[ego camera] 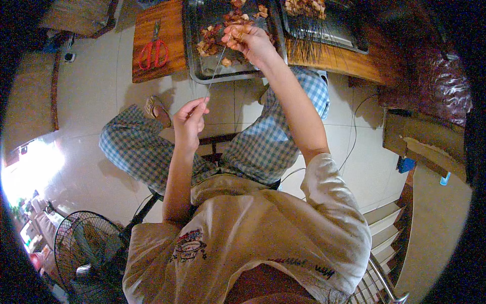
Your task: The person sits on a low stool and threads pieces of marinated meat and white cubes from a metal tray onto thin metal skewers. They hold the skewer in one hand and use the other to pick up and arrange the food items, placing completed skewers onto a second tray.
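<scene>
A thin, light-coloured skewer or wire (216, 70) runs slantwise between my hands. My left hand (193, 121) pinches its lower end above my lap. My right hand (248, 41) grips the upper end over a dark metal tray (195, 72); whether its fingers also hold a small piece cannot be told. Reddish-brown chunks, apparently meat, lie in the tray (208, 47), close to my right hand. To the right, a second tray (351, 45) bears more such chunks (305, 8), with many thin dark sticks or wires (309, 38) hanging over its near edge.
Red-handled scissors (153, 53) lie on the wooden table (140, 74) left of the tray. A black fan (85, 250) stands at the lower left. Cardboard boxes (421, 133) are at the right, and a cable (355, 129) crosses the tiled floor.
</scene>
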`<state>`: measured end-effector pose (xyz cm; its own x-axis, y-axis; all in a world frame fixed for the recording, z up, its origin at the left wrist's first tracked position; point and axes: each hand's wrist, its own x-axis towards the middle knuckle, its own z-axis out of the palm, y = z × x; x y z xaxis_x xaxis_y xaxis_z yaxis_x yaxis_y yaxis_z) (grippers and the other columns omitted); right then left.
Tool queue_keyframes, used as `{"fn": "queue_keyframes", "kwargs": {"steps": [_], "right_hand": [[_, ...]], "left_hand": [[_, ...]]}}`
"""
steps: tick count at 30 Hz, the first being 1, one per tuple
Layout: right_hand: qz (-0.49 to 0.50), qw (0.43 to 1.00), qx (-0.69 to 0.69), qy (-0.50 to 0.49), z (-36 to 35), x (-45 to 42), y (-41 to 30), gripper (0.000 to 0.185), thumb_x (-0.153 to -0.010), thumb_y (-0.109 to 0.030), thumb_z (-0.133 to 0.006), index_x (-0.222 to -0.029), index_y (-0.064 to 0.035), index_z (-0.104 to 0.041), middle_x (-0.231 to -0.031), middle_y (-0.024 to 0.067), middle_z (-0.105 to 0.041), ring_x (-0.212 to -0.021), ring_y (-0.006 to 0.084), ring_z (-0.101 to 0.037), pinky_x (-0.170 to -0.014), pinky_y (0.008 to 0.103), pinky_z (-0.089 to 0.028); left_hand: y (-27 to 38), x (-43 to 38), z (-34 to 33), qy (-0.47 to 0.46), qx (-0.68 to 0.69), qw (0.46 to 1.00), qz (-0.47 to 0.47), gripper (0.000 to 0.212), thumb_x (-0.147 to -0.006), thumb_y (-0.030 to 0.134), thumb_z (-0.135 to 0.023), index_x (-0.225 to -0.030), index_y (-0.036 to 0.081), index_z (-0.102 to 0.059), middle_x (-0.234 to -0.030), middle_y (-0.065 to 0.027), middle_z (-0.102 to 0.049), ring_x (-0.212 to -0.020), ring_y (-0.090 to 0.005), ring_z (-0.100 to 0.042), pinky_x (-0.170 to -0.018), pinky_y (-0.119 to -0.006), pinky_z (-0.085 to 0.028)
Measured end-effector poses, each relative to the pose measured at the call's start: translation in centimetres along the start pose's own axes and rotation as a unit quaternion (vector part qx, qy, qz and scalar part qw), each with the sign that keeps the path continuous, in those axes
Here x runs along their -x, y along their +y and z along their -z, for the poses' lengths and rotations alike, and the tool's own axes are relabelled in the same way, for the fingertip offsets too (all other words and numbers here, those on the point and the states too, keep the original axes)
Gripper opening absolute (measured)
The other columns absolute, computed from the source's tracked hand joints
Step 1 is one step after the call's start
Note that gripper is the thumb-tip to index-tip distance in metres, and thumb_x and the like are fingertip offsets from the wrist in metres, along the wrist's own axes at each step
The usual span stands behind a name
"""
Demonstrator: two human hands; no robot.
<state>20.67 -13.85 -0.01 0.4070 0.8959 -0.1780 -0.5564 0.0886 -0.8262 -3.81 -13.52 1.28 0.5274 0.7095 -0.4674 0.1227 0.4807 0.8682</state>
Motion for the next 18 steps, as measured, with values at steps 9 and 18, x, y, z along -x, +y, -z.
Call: {"fn": "queue_keyframes", "kwargs": {"steps": [9, 18], "right_hand": [[-0.067, 0.997, -0.007, -0.034, -1.0, 0.5, 1.5, 0.017, -0.082, -0.014, -0.050, -0.090, 0.0002, -0.056, -0.077, 0.0093, -0.061, -0.061, 0.0098, -0.056, -0.054, 0.0182, -0.045], [-0.011, 0.987, 0.117, -0.106, -3.1, 0.9, 2.6, 0.021, -0.080, -0.018, -0.055, -0.094, -0.0018, -0.059, -0.079, 0.0041, -0.062, -0.061, 0.0061, -0.052, -0.050, 0.0172, -0.038]], "left_hand": [[-0.4, -1.6, -0.6, 0.004, 0.000, 1.000, -0.020, 0.016, -0.081, 0.005, -0.051, -0.095, 0.001, -0.058, -0.070, -0.0014, -0.054, -0.041, 0.0000, -0.029, -0.036, -0.016, -0.019], [0.7, -3.7, -1.5, -0.005, 0.098, 0.995, -0.022, 0.015, -0.082, 0.006, -0.050, -0.094, -0.001, -0.056, -0.071, -0.0021, -0.053, -0.041, -0.0017, -0.028, -0.036, -0.017, -0.019]]}}
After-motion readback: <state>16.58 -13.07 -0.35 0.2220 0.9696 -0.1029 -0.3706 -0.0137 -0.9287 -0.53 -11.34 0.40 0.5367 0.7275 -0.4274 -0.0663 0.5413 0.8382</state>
